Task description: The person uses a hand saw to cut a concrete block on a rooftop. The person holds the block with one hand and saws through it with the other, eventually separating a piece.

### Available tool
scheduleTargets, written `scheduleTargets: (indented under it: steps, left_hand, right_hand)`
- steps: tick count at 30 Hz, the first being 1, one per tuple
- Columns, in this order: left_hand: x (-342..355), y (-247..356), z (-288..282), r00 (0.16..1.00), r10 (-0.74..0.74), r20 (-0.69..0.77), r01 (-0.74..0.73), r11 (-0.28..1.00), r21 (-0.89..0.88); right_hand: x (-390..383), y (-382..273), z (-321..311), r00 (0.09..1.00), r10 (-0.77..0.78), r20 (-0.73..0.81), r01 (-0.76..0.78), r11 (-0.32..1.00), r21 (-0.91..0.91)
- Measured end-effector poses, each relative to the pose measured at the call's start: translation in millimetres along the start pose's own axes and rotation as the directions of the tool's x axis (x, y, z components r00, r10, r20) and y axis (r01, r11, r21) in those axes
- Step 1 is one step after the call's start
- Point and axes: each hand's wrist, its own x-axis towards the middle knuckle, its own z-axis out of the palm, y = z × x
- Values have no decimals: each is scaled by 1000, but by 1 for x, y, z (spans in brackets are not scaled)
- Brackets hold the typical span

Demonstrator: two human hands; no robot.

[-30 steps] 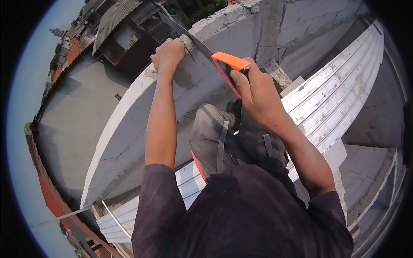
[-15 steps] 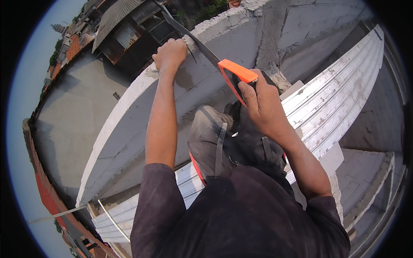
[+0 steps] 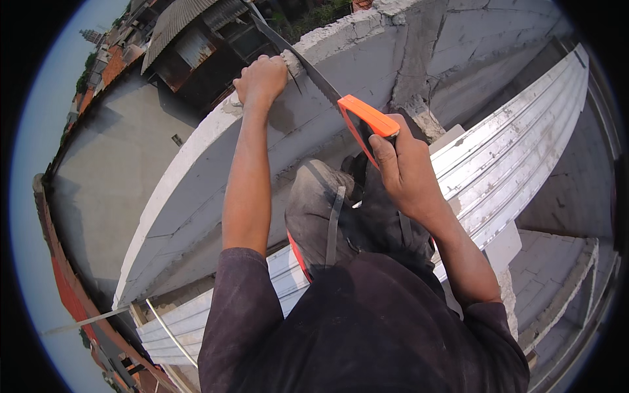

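Observation:
A hand saw with an orange and black handle is gripped in my right hand. Its long grey blade slants up and left across the top of a grey block wall, teeth against the wall edge. Below the blade, a thin dark cut line runs down the wall's near face, with a darker patch beside it. My left hand is closed over the wall's top edge just left of the blade; its fingertips are hidden behind the edge.
A ribbed metal plank passes beneath my legs. Rough mortar covers a column in the wall to the right. Beyond the wall lie a grey plastered surface and a rusty corrugated roof, lower down. A pale thin pole leans at lower left.
My right hand and the saw have shifted slightly down and to the right, drawing the blade back a little. My left hand stays on the wall edge.

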Motion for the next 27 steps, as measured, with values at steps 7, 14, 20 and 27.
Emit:
scheduleTargets:
  steps: [7,14,20,27]
  left_hand:
    - [7,11,7,999,14,-32,-13,999,29]
    - [7,3,6,999,19,-40,-19,1000,11]
    - [14,7,8,999,3,-51,-1,999,37]
    - [5,8,3,999,0,-39,0,1000,4]
  right_hand:
    - [-110,40,-19,993,-113,-21,111,990,-82]
    - [27,4,7,992,-109,-62,105,992,-70]
    - [-107,22,-28,999,-53,5,53,992,-116]
    - [68,-24,8,993,-118,-25,110,972,-210]
